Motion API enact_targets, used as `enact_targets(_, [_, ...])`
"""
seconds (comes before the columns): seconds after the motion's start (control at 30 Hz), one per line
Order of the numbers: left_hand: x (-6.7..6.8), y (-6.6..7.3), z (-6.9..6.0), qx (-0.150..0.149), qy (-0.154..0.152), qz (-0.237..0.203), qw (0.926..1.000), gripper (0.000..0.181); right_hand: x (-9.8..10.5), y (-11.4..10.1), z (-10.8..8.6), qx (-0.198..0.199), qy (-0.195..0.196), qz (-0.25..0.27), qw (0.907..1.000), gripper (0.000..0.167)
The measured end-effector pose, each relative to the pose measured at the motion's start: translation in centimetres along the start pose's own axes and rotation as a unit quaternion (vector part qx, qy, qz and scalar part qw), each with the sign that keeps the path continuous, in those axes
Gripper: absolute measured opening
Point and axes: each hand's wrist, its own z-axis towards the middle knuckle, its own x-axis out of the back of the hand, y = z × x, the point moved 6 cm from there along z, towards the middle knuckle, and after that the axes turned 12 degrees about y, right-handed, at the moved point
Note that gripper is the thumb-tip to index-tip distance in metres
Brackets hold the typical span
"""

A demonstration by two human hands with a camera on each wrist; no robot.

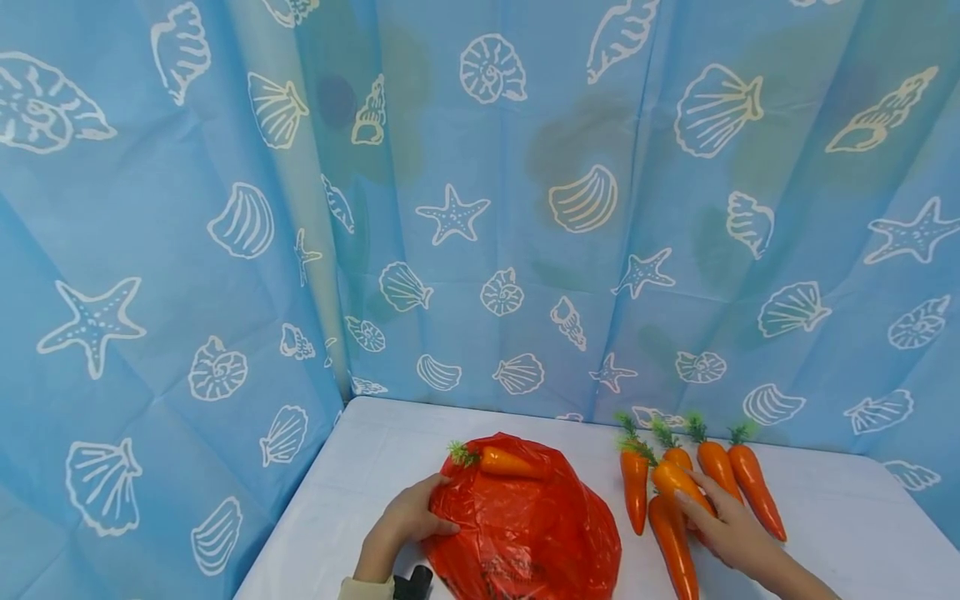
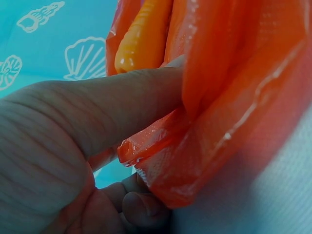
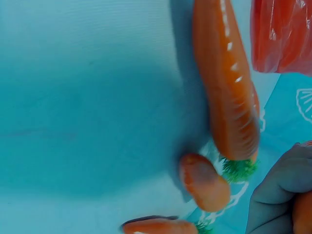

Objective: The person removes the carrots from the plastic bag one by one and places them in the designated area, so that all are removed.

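Note:
My left hand (image 1: 408, 512) pinches the left edge of a red plastic bag (image 1: 517, 525) on the table. In the left wrist view the thumb (image 2: 117, 102) reaches inside the bag's rim and the fingers stay outside. An orange carrot (image 1: 512, 463) with a green tuft lies at the bag's mouth. To the right, my right hand (image 1: 722, 521) grips another carrot (image 1: 672, 481) by its thick end, over a pile of carrots. Below it one carrot (image 1: 672, 546) points toward me. The right wrist view shows only part of this hand (image 3: 282, 183), at the edge.
More carrots lie around my right hand: one on the left (image 1: 634, 487) and two on the right, the outermost (image 1: 756, 492) slanting. A white cloth (image 1: 360, 467) covers the table. Blue curtains (image 1: 465, 275) with shell prints hang behind and at the left.

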Motion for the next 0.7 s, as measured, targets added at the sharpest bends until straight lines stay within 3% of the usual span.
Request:
enact_targets(0.37, [0.2,0.1,-0.1,0.006,0.002,-0.006,1.0,0.074,1.5,3.0,-0.1,-0.038,0.013,0.034,0.9986,0.093])
enact_targets(0.7, [0.1,0.0,0.0,0.003,0.001,-0.007,1.0,0.073,1.2,5.0,0.1,-0.074,0.007,0.046,0.9962,0.101])
